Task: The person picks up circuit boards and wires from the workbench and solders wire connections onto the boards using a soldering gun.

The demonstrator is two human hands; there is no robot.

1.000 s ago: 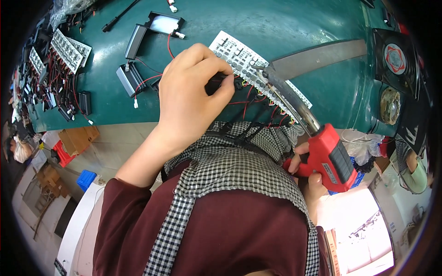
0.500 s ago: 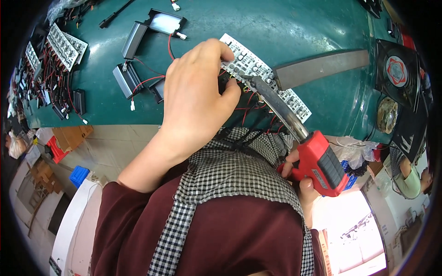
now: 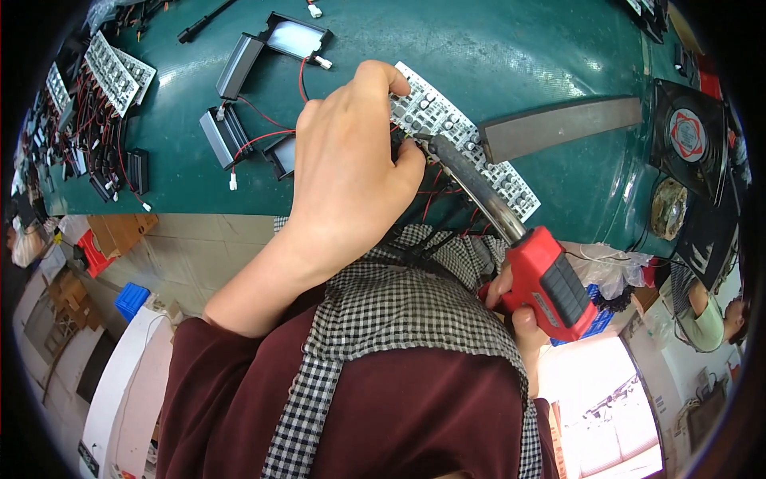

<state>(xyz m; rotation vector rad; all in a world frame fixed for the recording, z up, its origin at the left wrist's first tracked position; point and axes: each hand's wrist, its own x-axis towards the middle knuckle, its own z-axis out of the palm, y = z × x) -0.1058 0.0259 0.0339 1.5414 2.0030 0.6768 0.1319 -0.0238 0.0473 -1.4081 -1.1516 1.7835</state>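
My left hand [image 3: 347, 172] is bent over the left end of a long white circuit board panel [image 3: 447, 120] set with small components. Its index fingertip rests on the board, while the thumb curls in at the near edge. What lies between these fingers is mostly hidden, though thin wires show near the thumb tip. My right hand [image 3: 523, 319] grips a red soldering gun [image 3: 550, 279] by its handle, low at the right. The gun's metal shaft slants up and left across the board, its tip close to my left thumb. Red and black wires [image 3: 435, 199] hang at the table's near edge.
Black metal housings [image 3: 239, 68] with red wires lie left of the board. A grey flat bar [image 3: 562, 132] lies to its right. A square fan [image 3: 686, 128] and a round tin [image 3: 669, 207] stand at the right edge. More wired boards [image 3: 112, 76] are heaped far left.
The view has shifted slightly. The soldering gun's tip stays close to my left thumb, and both hands keep nearly the same pose.
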